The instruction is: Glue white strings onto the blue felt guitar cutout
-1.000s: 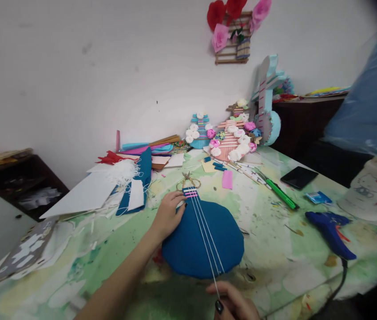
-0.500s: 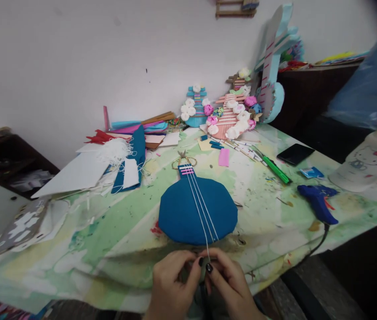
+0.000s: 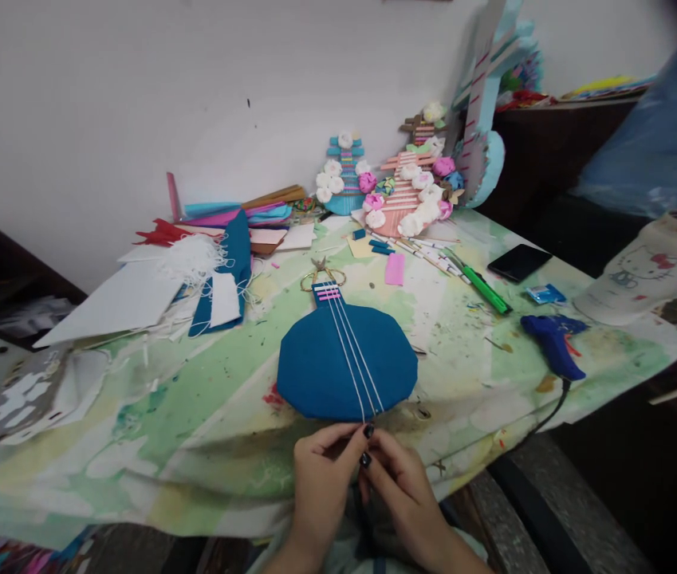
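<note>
Head view: against one second ago, the left hand [image 3: 323, 474] is shifted from the neck of the blue guitar-shaped piece [image 3: 308, 367] to its lower edge, and both hands are now brought together there.

The blue piece is seen lying flat at the centre of the frame, neck pointed to the top, on a paint-stained tablecloth [image 3: 206, 414]. White strings [image 3: 347, 359] are stretched from neck to lower edge, across pink bars. At lower centre, the leftmost string [image 3: 356, 391] is pinched at its lower end by the left thumb and fingers. The right hand [image 3: 401, 486] is held just beside, thumb and fingers drawn together; whether string is gripped between them cannot be told, the spot being hidden by the fingers.

Scissors [image 3: 318, 265] are noted right by the neck's top end; a pink slip [image 3: 394, 269] is placed to their right. Toward the right of the frame, a green cutter [image 3: 486, 288], a black phone [image 3: 518, 262] and a blue glue gun [image 3: 553, 343] are spread out. At upper left of centre, tangled white yarn [image 3: 194, 259] is heaped. Flower-trimmed guitars [image 3: 395, 203] are stood near the wall, upper centre.
</note>
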Available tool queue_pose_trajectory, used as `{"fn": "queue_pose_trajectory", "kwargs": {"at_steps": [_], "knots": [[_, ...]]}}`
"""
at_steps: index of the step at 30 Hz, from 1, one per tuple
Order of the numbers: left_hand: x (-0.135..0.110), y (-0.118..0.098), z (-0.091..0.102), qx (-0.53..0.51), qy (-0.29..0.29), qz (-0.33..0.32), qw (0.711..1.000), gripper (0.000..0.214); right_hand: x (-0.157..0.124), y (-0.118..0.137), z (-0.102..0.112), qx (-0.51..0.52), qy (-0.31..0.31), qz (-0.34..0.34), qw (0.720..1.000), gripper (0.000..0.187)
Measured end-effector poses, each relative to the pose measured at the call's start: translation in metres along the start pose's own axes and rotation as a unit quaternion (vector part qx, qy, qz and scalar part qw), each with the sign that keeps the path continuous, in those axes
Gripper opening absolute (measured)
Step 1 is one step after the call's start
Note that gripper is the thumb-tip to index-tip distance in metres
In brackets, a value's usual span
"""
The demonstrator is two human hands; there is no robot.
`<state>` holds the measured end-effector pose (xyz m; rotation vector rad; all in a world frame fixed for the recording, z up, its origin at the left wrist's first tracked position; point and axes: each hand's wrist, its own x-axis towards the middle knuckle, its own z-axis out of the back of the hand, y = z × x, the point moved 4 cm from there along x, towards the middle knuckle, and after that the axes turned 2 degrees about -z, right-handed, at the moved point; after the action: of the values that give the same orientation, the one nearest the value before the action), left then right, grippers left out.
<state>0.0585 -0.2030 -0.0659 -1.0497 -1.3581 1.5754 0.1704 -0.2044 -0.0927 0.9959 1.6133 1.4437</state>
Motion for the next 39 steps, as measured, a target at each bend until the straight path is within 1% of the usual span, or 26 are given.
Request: {"fn": "queue_pose_trajectory", "kwargs": {"at_steps": [2, 3, 6, 8, 11, 12, 14, 19, 21, 25, 32, 36, 39], "knots": [[0.000, 0.002, -0.001, -0.009, 0.000, 0.014, 1.000, 0.020, -0.001, 0.000, 0.002, -0.012, 0.001, -0.004, 1.000, 0.031], [0.000, 0.003, -0.001, -0.013, -0.001, 0.015, 1.000, 0.019, -0.001, 0.001, 0.004, -0.017, -0.011, -0.006, 1.000, 0.031], [0.000, 0.004, 0.000, -0.014, -0.005, 0.007, 1.000, 0.018, 0.000, 0.005, 0.014, -0.018, -0.094, -0.015, 0.995, 0.038], [-0.001, 0.003, 0.000, -0.010, -0.006, -0.005, 1.000, 0.018, 0.005, 0.008, 0.019, 0.013, -0.138, -0.047, 0.989, 0.047], [-0.001, 0.001, 0.002, 0.000, -0.015, -0.043, 0.999, 0.015, 0.018, 0.009, 0.020, 0.081, -0.154, -0.126, 0.977, 0.055], [-0.001, 0.001, 0.003, 0.008, -0.020, -0.059, 0.998, 0.014, 0.022, 0.009, 0.020, 0.093, -0.159, -0.146, 0.972, 0.056], [-0.002, 0.001, 0.004, 0.034, -0.025, -0.082, 0.996, 0.012, 0.028, 0.010, 0.021, 0.098, -0.178, -0.165, 0.965, 0.055], [-0.003, 0.006, 0.003, 0.081, -0.027, -0.093, 0.992, 0.012, 0.031, 0.008, 0.025, 0.109, -0.237, -0.159, 0.952, 0.047], [-0.004, 0.006, 0.003, 0.083, -0.028, -0.097, 0.991, 0.012, 0.029, 0.007, 0.025, 0.126, -0.237, -0.164, 0.949, 0.045], [-0.004, 0.006, 0.000, 0.077, -0.032, -0.101, 0.991, 0.012, 0.023, 0.003, 0.023, 0.179, -0.212, -0.189, 0.942, 0.043], [-0.003, 0.006, -0.002, 0.089, -0.033, -0.108, 0.990, 0.012, 0.021, 0.007, 0.021, 0.243, -0.153, -0.185, 0.940, 0.043], [-0.001, 0.003, -0.001, 0.093, -0.041, -0.127, 0.987, 0.011, 0.019, 0.008, 0.021, 0.265, -0.135, -0.181, 0.938, 0.042], [-0.001, 0.003, -0.001, 0.092, -0.039, -0.126, 0.987, 0.011, 0.018, 0.007, 0.022, 0.276, -0.128, -0.183, 0.935, 0.040]]}}
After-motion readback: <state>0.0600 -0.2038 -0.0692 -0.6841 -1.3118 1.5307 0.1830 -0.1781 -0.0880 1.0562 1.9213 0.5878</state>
